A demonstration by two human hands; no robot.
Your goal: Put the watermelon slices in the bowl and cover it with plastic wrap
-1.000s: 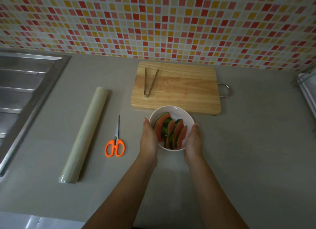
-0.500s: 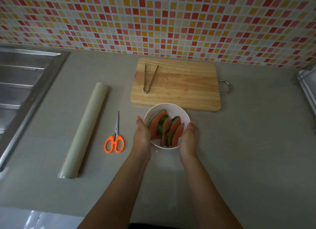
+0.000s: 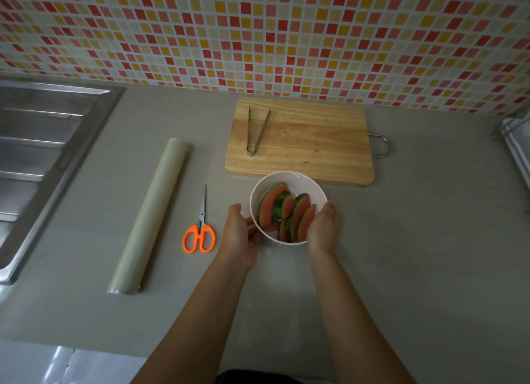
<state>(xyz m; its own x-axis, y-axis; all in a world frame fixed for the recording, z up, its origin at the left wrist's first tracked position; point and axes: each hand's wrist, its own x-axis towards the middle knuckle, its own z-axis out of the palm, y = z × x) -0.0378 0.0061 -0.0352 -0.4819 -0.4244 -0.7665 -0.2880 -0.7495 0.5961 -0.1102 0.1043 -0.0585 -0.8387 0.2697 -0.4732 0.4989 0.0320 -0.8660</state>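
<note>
A white bowl stands on the grey counter just in front of the wooden cutting board. Several watermelon slices lean together inside it, red flesh and green rind showing. My left hand cups the bowl's left side and my right hand cups its right side; both touch its wall. A long pale roll of plastic wrap lies on the counter to the left, apart from my hands.
Orange-handled scissors lie between the roll and the bowl. Metal tongs rest on the board's left part. A steel sink fills the far left. A rack edge shows at the right. The tiled wall stands behind.
Both hands have kept hold of the bowl and drawn it slightly left and toward me; the view has shifted a little. Nothing else has moved.
</note>
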